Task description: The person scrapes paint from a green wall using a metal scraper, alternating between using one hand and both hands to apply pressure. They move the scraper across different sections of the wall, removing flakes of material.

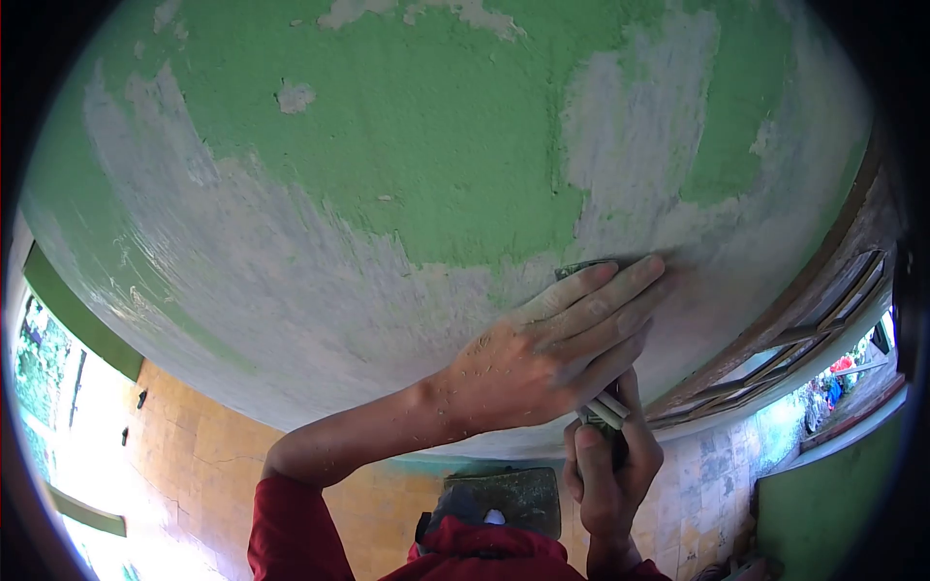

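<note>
My left hand (pixel 572 339) lies with its fingers stretched out and together against the wall (pixel 387 165), its back towards me and flecked with small paint chips. Beneath its fingertips shows the dark edge of a flat scraper (pixel 579 268), touching the wall. Just below, my right hand (pixel 612 460) is closed around the scraper's handle, and a pale piece of it sticks out between the hands. Most of the blade is hidden under my left fingers. Green paint covers the upper wall, while pale grey scraped patches surround my hands.
A wooden-framed window (pixel 775 358) stands at the right, beside a green low wall (pixel 823 494). Below me are a dark worn stool or board (pixel 538 489) and a yellowish tiled floor (pixel 203 436). Bright openings lie at the far left.
</note>
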`<state>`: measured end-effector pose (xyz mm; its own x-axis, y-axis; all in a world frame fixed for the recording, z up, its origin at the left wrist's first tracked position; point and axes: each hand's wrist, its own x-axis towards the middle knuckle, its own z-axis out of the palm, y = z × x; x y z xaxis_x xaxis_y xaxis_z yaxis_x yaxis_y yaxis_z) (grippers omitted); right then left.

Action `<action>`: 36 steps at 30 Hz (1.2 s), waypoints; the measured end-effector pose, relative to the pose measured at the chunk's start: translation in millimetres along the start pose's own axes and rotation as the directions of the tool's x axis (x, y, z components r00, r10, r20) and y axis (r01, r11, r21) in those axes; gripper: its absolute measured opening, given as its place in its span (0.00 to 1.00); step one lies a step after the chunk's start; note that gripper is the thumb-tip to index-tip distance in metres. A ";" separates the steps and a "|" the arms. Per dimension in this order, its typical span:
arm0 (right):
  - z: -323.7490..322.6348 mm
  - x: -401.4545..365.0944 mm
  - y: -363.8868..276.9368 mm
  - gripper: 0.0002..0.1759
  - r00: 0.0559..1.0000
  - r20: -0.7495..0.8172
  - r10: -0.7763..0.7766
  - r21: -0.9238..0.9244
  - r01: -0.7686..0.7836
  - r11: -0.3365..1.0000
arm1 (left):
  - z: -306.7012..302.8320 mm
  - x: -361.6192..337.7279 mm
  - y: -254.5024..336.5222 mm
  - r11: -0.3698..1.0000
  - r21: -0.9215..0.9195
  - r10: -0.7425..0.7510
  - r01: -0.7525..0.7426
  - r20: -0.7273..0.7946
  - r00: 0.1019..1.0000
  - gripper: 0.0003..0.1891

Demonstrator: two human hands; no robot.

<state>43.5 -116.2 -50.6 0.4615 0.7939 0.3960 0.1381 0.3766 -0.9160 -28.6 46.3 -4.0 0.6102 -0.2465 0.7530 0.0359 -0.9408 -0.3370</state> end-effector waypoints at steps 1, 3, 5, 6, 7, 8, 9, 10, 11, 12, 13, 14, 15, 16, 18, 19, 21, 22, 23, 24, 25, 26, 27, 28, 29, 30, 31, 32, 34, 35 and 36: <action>1.4 0.5 -1.5 0.32 1.000 0.004 0.020 -0.015 -0.020 1.000 | -2.8 2.9 0.3 1.000 0.021 0.001 -0.002 0.013 1.000 0.11; -0.2 10.0 -7.9 0.33 1.000 0.000 0.019 0.013 -0.019 1.000 | -6.1 12.5 -7.6 1.000 0.024 0.011 -0.011 0.003 1.000 0.11; -1.5 12.4 -8.9 0.33 1.000 -0.003 -0.011 0.030 0.011 0.999 | -7.0 14.0 -7.1 0.999 0.034 0.017 -0.016 -0.019 1.000 0.11; -2.6 6.0 -5.7 0.33 1.000 0.002 -0.018 0.029 0.018 0.999 | -1.7 3.7 -1.6 1.000 0.016 0.006 -0.006 -0.001 1.000 0.12; -4.5 -5.2 -2.2 0.32 1.000 -0.008 0.012 -0.036 -0.012 0.999 | 1.0 -0.8 1.5 1.000 -0.008 -0.004 0.005 0.019 1.000 0.12; -6.5 -9.0 0.1 0.32 0.999 -0.014 0.037 -0.103 -0.039 0.994 | 4.0 -1.2 -0.3 1.000 -0.002 -0.006 0.006 0.013 1.000 0.12; -6.2 -8.9 -0.7 0.31 0.999 -0.019 0.043 -0.076 -0.045 0.996 | 5.3 -0.9 -1.1 1.000 -0.023 -0.003 0.002 -0.020 1.000 0.12; -5.5 -5.5 -6.4 0.31 0.999 -0.023 0.048 -0.078 -0.050 0.996 | 6.9 0.3 -1.0 0.999 -0.048 -0.001 -0.002 -0.055 0.998 0.12; -3.0 2.6 -14.3 0.32 0.999 -0.025 0.023 -0.064 -0.024 0.998 | 4.0 4.1 -3.3 0.999 -0.047 -0.001 -0.002 -0.056 0.998 0.12; -1.4 4.2 -19.0 0.32 0.999 -0.034 0.006 -0.048 -0.008 0.999 | -2.5 8.7 -4.4 0.998 -0.063 0.006 -0.008 -0.030 1.000 0.13; -2.0 5.1 -17.9 0.32 1.000 -0.029 0.000 -0.047 -0.001 0.999 | -6.6 11.9 -7.1 0.998 -0.065 0.014 -0.014 -0.012 1.000 0.13; -3.1 3.8 -15.6 0.32 0.999 -0.013 0.041 -0.030 -0.042 0.999 | -5.7 8.6 -5.1 0.998 -0.062 0.011 -0.012 -0.013 1.000 0.13; -4.0 0.4 -14.1 0.33 0.996 -0.001 0.091 -0.013 -0.091 0.996 | -4.3 3.0 0.6 0.998 -0.066 -0.003 0.003 0.002 1.000 0.13; -4.0 1.5 -13.4 0.33 0.997 0.001 0.082 -0.013 -0.082 0.997 | -3.2 1.8 1.4 0.998 -0.058 -0.009 0.009 0.010 1.000 0.13; -3.5 1.0 -13.5 0.33 0.999 -0.007 0.035 0.003 -0.035 0.999 | -1.5 7.3 -3.3 0.999 -0.037 0.007 -0.008 -0.017 1.000 0.14; -3.2 4.9 -16.4 0.33 0.999 -0.006 0.032 0.001 -0.032 0.999 | -1.4 12.1 -6.5 1.000 -0.020 0.020 -0.020 -0.038 0.999 0.15; 1.9 9.4 -24.8 0.33 0.999 -0.051 0.008 -0.020 -0.009 1.000 | -9.5 21.5 -13.6 0.999 -0.016 0.049 -0.050 -0.030 0.998 0.15; 1.8 6.7 -22.5 0.33 0.999 -0.044 0.012 -0.021 -0.013 1.000 | -13.3 23.0 -15.5 0.998 0.011 0.068 -0.068 -0.042 0.997 0.15; 1.8 3.5 -17.2 0.33 0.999 -0.037 0.002 -0.027 -0.003 1.000 | -13.5 17.3 -12.1 0.998 0.021 0.065 -0.065 -0.045 0.997 0.15; 0.8 -0.5 -13.8 0.33 0.999 -0.035 -0.010 -0.033 0.009 0.999 | -13.0 11.1 -4.8 0.999 -0.042 0.034 -0.034 -0.011 0.999 0.15; 0.6 -2.8 -16.1 0.34 0.999 -0.003 0.044 -0.012 -0.044 0.999 | -13.0 8.4 -3.6 0.995 -0.096 0.008 -0.006 0.022 1.000 0.14; 1.1 -1.9 -21.0 0.34 0.999 -0.004 0.033 -0.010 -0.033 0.999 | -11.7 8.2 -6.8 0.996 -0.090 0.015 -0.014 0.019 1.000 0.14; 1.8 -2.7 -28.1 0.34 1.000 -0.010 0.014 0.002 -0.014 1.000 | -13.7 12.8 -8.4 0.990 -0.143 0.016 -0.016 -0.002 1.000 0.14; 3.0 -1.0 -31.9 0.34 1.000 -0.017 -0.012 0.018 0.012 1.000 | -15.0 16.9 -10.8 0.981 -0.191 0.021 -0.025 -0.022 1.000 0.14; 2.9 0.3 -30.1 0.34 1.000 -0.019 -0.008 0.018 0.009 1.000 | -14.4 16.9 -9.3 0.981 -0.194 0.020 -0.023 -0.020 1.000 0.14; 1.7 1.7 -24.9 0.34 1.000 -0.012 0.026 0.020 -0.026 0.999 | -13.4 14.7 -5.8 0.991 -0.132 -0.008 0.009 0.008 1.000 0.11; 0.7 2.5 -20.1 0.34 0.998 -0.005 0.058 0.022 -0.058 0.998 | -12.5 12.4 -2.8 0.997 -0.067 -0.036 0.038 0.034 0.999 0.08; 0.7 -0.2 -17.0 0.34 0.998 -0.002 0.068 0.023 -0.068 0.997 | -12.1 8.6 2.0 0.996 -0.070 -0.044 0.047 0.040 0.998 0.08; 4.3 4.0 -16.2 0.34 0.998 -0.014 0.059 0.045 -0.058 0.997 | -12.7 10.0 1.9 0.999 -0.022 -0.040 0.041 0.061 0.997 0.09; 4.6 7.4 -18.9 0.34 0.998 -0.018 0.054 0.044 -0.053 0.998 | -10.3 13.3 -3.4 0.999 -0.023 -0.034 0.035 0.058 0.998 0.09; 2.8 12.7 -21.7 0.34 0.999 -0.008 0.043 0.050 -0.042 0.998 | -6.3 17.6 -11.7 0.999 0.039 0.015 -0.015 0.007 1.000 0.11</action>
<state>43.9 -112.9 -25.5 0.4739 0.8054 0.3561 0.0750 0.3660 -0.9276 -23.2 51.5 16.8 0.6163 -0.2585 0.7438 0.0578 -0.9272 -0.3702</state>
